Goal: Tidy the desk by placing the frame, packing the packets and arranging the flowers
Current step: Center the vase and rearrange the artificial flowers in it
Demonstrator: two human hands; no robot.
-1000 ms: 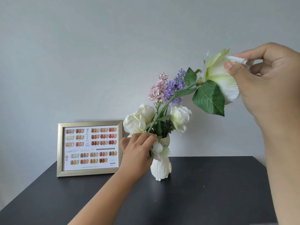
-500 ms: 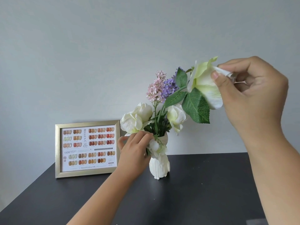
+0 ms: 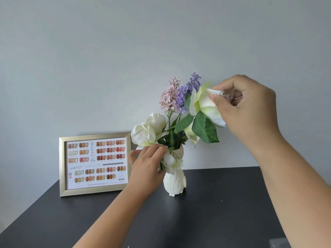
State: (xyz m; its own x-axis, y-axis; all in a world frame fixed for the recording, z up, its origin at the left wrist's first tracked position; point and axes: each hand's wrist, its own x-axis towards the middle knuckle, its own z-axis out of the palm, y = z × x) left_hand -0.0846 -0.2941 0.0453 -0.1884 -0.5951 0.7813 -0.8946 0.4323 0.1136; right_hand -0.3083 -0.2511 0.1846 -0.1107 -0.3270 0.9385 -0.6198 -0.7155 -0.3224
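A small white vase stands on the black desk, holding white roses, a pink sprig and a purple sprig. My right hand pinches the petals of a large white rose with green leaves, its stem slanting down into the vase. My left hand grips the stems at the vase's mouth. A gold frame with a nail-colour chart stands upright at the back left against the wall.
A grey wall rises directly behind the desk. The desk's left edge runs diagonally at the lower left, its right edge at the far right. A pale blurred object shows at the bottom right corner.
My right hand has brought the large white rose down and left, closer to the other flowers. The stem now stands steeper in the vase. My left hand stays at the vase's mouth.
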